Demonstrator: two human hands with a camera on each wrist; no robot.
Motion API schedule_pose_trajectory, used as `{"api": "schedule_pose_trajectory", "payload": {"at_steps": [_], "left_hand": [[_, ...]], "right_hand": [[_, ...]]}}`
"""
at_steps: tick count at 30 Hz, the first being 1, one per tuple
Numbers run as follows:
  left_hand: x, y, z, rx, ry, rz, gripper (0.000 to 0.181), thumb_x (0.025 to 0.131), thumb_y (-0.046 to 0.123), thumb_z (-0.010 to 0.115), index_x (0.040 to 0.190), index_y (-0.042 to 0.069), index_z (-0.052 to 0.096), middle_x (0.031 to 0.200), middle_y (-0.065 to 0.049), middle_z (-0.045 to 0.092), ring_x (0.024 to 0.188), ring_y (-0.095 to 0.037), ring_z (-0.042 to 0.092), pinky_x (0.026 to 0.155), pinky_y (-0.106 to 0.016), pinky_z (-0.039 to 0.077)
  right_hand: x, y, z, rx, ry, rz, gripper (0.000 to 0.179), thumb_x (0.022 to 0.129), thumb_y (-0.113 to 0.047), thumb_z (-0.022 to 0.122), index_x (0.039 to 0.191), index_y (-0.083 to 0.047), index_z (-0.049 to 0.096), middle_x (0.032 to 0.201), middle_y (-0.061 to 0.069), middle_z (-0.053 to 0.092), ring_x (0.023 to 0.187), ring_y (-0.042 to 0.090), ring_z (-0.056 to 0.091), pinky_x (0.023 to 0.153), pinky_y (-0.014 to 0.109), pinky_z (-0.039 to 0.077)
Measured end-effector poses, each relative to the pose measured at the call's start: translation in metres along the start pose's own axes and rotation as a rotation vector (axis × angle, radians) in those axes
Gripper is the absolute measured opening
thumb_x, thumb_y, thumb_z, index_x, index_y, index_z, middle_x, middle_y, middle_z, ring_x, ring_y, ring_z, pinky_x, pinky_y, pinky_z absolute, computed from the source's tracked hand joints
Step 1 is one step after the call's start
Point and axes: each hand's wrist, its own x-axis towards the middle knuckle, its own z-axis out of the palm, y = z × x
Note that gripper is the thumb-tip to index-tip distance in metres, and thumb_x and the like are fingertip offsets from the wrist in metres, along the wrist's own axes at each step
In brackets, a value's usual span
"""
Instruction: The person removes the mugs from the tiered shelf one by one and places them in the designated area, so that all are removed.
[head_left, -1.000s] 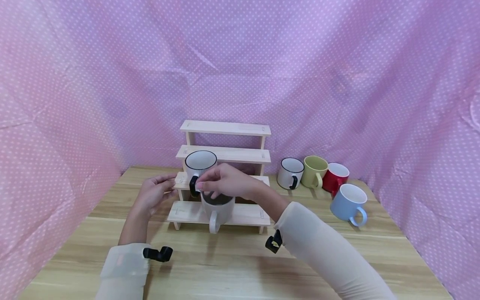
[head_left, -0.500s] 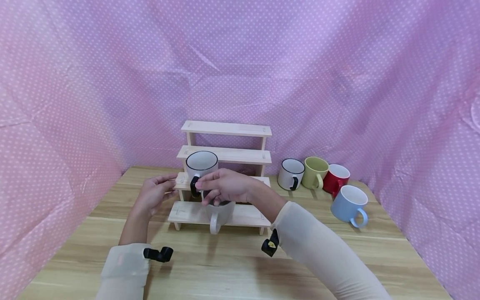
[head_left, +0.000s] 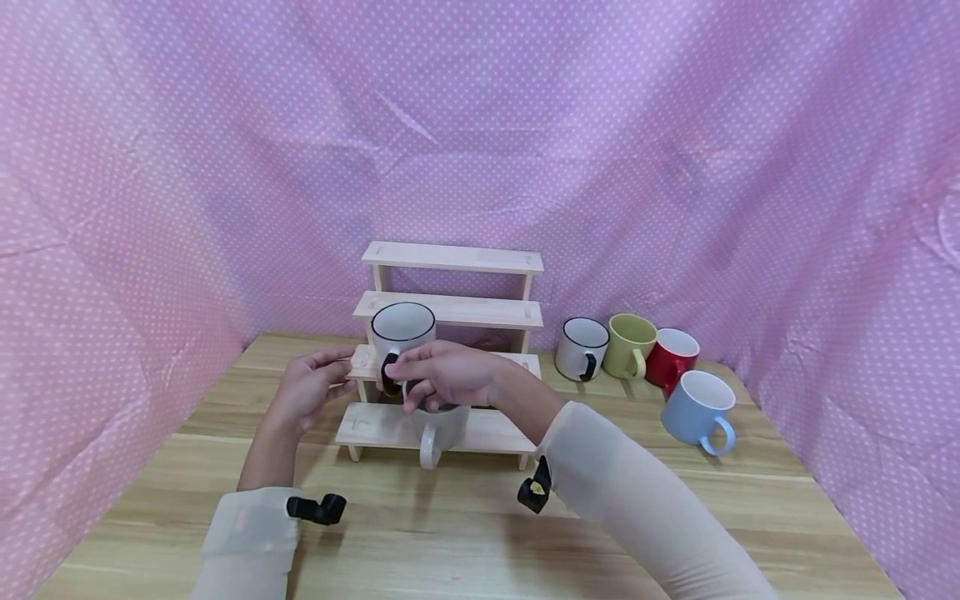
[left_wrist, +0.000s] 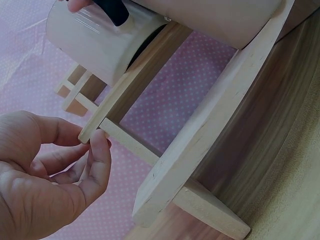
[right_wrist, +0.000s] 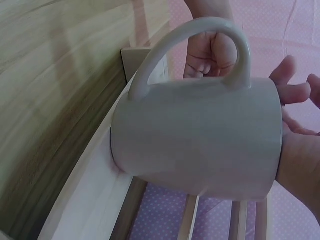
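Observation:
A white mug with a black rim and black handle (head_left: 402, 323) stands upright on the second step from the bottom of a small wooden stepped shelf (head_left: 375, 425). My right hand (head_left: 457, 375) reaches over the bottom step and pinches the black handle with thumb and index finger, its other fingers loosely bent. Under that hand a plain white mug (right_wrist: 200, 135) stands on the bottom step, handle toward me, its mouth partly covered. My left hand (left_wrist: 55, 175) pinches the left end of the second step's board between thumb and fingers.
Right of the shelf stand a white black-rimmed mug (head_left: 582, 348), a yellow-green mug (head_left: 628, 343), a red mug (head_left: 670, 357) and a light blue mug (head_left: 697, 406). Two upper steps (head_left: 453, 256) rise behind the hands. A pink dotted cloth (head_left: 480, 125) hangs around the wooden table.
My right hand has lowered slightly and its lower fingers have spread over the plain white mug's mouth. The left hand and the mugs look nearly unmoved.

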Motion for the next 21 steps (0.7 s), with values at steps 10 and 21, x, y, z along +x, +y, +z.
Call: {"api": "schedule_pose_trajectory", "payload": {"at_steps": [10, 21], "left_hand": [[-0.001, 0.002, -0.001, 0.004, -0.009, -0.015, 0.046, 0.106, 0.008, 0.053, 0.147, -0.011, 0.044, 0.115, -0.004, 0.057, 0.093, -0.009, 0.061, 0.088, -0.022, 0.06], [0.0, 0.004, -0.001, 0.011, -0.011, -0.016, 0.046, 0.106, 0.008, 0.054, 0.146, -0.012, 0.044, 0.115, -0.003, 0.058, 0.095, -0.011, 0.061, 0.091, -0.025, 0.06]], "right_hand": [[0.007, -0.002, 0.01, 0.065, 0.124, -0.024, 0.022, 0.111, -0.023, 0.048, 0.105, -0.004, 0.059, 0.102, 0.003, 0.062, 0.071, 0.011, 0.064, 0.055, 0.019, 0.042], [0.014, -0.004, 0.018, 0.093, 0.269, -0.078, 0.039, 0.111, -0.024, 0.048, 0.117, 0.013, 0.059, 0.099, 0.011, 0.067, 0.076, 0.015, 0.069, 0.068, 0.024, 0.062]]}}
